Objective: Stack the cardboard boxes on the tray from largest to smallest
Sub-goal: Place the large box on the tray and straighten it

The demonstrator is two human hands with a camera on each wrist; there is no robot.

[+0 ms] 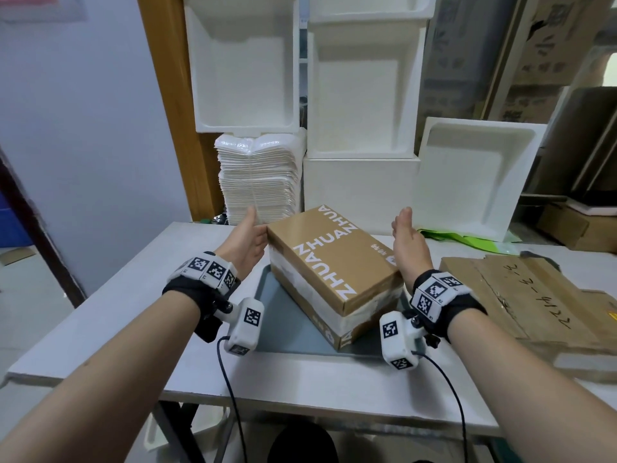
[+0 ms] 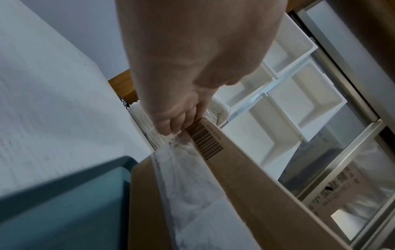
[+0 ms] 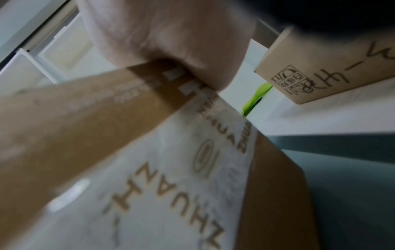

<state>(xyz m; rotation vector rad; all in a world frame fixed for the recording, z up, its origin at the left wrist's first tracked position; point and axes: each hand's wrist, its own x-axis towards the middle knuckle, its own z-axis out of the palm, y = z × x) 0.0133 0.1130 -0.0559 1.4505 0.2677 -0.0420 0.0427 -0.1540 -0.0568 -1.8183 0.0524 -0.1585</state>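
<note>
A brown cardboard box [image 1: 327,255] printed ZHUAN ZHUAN, with a white tape band round its sides, sits skewed on the grey-blue tray [image 1: 283,315]. My left hand [image 1: 248,242] lies flat against the box's far left corner, thumb up. In the left wrist view its fingers [image 2: 171,123] touch the box [image 2: 245,186] end by a barcode. My right hand [image 1: 409,242] stands flat at the box's right side, thumb up. The right wrist view shows its palm [image 3: 171,42] touching the box [image 3: 107,152] near the top edge. I cannot tell whether the box is lifted off the tray.
A flat, worn cardboard box [image 1: 521,295] with handwriting lies on the white table [image 1: 110,322] to the right of the tray. White foam trays [image 1: 360,105] and a stack of white pads [image 1: 260,178] stand behind. A green bag [image 1: 460,238] lies at the back right.
</note>
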